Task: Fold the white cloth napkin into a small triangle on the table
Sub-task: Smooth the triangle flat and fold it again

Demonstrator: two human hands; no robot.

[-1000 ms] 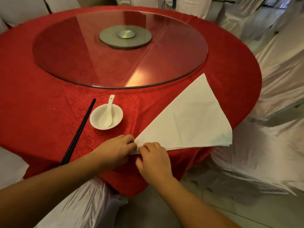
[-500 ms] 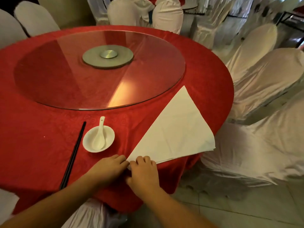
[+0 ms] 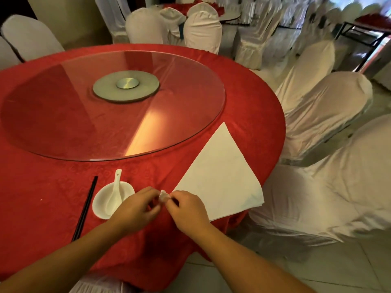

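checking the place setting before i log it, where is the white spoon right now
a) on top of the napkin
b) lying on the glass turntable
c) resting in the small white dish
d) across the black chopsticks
c: the white spoon rests in the small white dish, handle pointing toward the glass turntable, with the black chopsticks beside the dish on its left and the napkin off to its right.

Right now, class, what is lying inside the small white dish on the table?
A white spoon lies in the white dish, its handle sticking out past the far rim. The left hand covers the dish's near right edge, so that part cannot be seen.
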